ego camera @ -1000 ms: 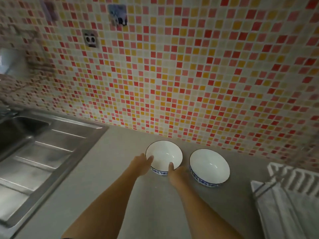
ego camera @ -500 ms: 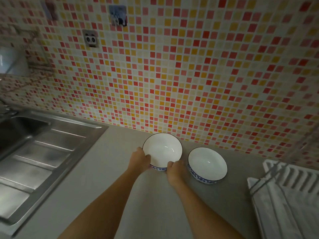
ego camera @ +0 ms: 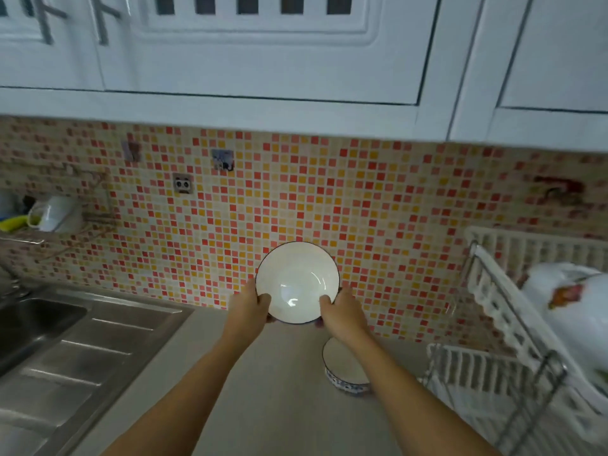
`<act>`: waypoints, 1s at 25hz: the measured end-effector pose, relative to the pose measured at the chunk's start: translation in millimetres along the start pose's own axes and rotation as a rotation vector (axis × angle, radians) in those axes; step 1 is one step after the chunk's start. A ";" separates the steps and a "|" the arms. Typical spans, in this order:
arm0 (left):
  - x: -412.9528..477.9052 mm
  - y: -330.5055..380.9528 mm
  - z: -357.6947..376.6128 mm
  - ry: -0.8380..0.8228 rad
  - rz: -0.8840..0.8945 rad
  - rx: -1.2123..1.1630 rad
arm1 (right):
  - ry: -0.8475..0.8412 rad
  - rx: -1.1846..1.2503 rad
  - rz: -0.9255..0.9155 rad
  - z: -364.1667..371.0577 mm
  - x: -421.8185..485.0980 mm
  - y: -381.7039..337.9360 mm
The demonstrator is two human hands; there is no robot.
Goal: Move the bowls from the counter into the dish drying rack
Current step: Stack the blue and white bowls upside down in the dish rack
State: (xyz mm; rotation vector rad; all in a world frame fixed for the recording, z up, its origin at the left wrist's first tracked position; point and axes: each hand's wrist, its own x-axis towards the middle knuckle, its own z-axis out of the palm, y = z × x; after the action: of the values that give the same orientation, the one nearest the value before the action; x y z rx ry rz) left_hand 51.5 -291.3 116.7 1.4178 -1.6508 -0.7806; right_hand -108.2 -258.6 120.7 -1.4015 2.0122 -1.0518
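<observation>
Bowls are mid-transfer: left hand [ego camera: 251,306] and right hand [ego camera: 342,312] pinch the lifted bowl [ego camera: 297,282] by its rim above the tabletop [ego camera: 263,390]; a second bowl [ego camera: 345,368] waits near the dish drying rack [ego camera: 500,366]. Next comes carrying rightward and seating it between the rack's slats.

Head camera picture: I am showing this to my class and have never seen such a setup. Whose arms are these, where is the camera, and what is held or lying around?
No machine here: a person wears one wide-angle camera on the head, looking forward and down. The left hand and right hand hold a white bowl by its rim, lifted above the grey counter. A second bowl sits on the counter, partly behind the right arm. The dish drying rack stands at right, a steel sink at left.
</observation>
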 end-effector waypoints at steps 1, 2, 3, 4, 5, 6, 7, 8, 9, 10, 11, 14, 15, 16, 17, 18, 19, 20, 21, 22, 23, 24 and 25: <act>-10.2 11.7 -3.2 0.021 0.049 -0.006 | 0.030 -0.052 -0.043 -17.4 -4.5 -6.7; -19.9 22.3 -5.6 0.037 0.102 0.002 | 0.076 -0.117 -0.086 -33.3 -10.7 -11.7; -29.7 32.6 -8.1 0.048 0.140 0.011 | 0.123 -0.184 -0.118 -47.5 -18.6 -15.9; -38.7 41.7 -9.9 0.054 0.166 0.020 | 0.164 -0.236 -0.147 -59.6 -27.8 -18.6; -46.1 48.7 -11.9 0.054 0.180 0.033 | 0.201 -0.280 -0.179 -70.4 -38.2 -20.7; -51.3 52.8 -14.2 0.050 0.198 0.055 | 0.238 -0.324 -0.217 -78.5 -47.6 -20.8; -56.6 60.0 -16.5 0.044 0.230 0.095 | 0.280 -0.360 -0.249 -89.2 -59.2 -21.4; -60.8 70.0 -19.0 0.051 0.277 0.149 | 0.320 -0.384 -0.279 -99.6 -67.9 -21.8; -63.7 79.1 -23.0 0.074 0.326 0.207 | 0.348 -0.403 -0.305 -108.4 -74.3 -22.8; -66.6 90.1 -26.0 0.111 0.383 0.255 | 0.374 -0.424 -0.343 -119.3 -82.4 -23.3; -69.7 100.6 -28.4 0.145 0.436 0.291 | 0.400 -0.439 -0.388 -129.6 -91.9 -22.2; -86.0 129.6 -26.5 0.246 0.574 0.300 | 0.490 -0.408 -0.527 -159.5 -118.7 -17.9; -94.0 139.3 -24.4 0.270 0.617 0.291 | 0.529 -0.368 -0.572 -171.4 -124.5 -18.2; -101.2 150.3 -19.6 0.298 0.670 0.276 | 0.572 -0.344 -0.610 -186.7 -129.0 -17.7; -106.2 160.7 -13.0 0.323 0.735 0.264 | 0.618 -0.333 -0.642 -202.4 -130.8 -15.7; -110.3 172.0 -5.2 0.354 0.807 0.249 | 0.664 -0.323 -0.678 -219.8 -131.1 -13.7; -114.1 185.4 3.5 0.373 0.855 0.222 | 0.701 -0.311 -0.712 -239.2 -131.4 -12.0; -118.2 201.3 13.2 0.383 0.883 0.187 | 0.718 -0.311 -0.738 -259.6 -131.8 -9.0; -123.1 219.3 24.2 0.377 0.899 0.152 | 0.721 -0.332 -0.753 -282.0 -133.0 -5.3; -127.6 236.5 35.3 0.374 0.905 0.125 | 0.719 -0.364 -0.764 -303.1 -133.0 -0.5; -131.5 253.7 47.0 0.352 0.900 0.104 | 0.715 -0.389 -0.764 -323.3 -132.4 6.1; -136.0 273.1 62.0 0.289 0.892 0.083 | 0.718 -0.403 -0.750 -345.5 -132.7 16.5; -141.7 292.3 77.0 0.204 0.885 0.073 | 0.728 -0.404 -0.731 -366.7 -133.0 29.1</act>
State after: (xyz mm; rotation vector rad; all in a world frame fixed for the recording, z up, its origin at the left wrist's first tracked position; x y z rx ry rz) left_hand -151.0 -103.5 304.2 0.6406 -1.8979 -0.0644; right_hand -345.3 -11.5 309.7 -2.3332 2.3314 -1.7189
